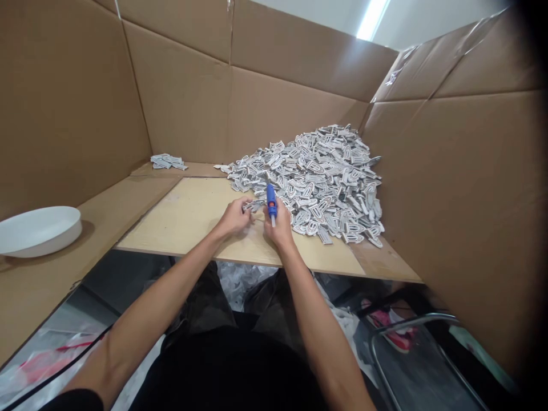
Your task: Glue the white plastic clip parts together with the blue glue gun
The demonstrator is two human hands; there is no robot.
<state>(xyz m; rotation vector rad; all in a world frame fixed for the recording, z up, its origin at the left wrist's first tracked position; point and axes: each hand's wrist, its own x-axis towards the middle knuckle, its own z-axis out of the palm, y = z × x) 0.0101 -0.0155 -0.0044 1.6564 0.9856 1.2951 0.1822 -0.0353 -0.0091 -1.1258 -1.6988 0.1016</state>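
My right hand (280, 225) is closed round a blue glue gun (271, 197), a whitish stick poking out of its back end towards me. To its left, my left hand (236, 217) pinches a small grey-white slotted piece (256, 205) just above the board. Both hands are close together at the near edge of a large pile of similar grey-white pieces (317, 177). The nozzle of the glue gun points away from me and is hard to make out against the pile.
Tall cardboard walls (274, 108) enclose the pale work board (171, 222). A few pieces (168, 161) lie in the far left corner. A white bowl (43, 231) stands on the left cardboard ledge. A metal-framed chair (415, 354) is below on the right.
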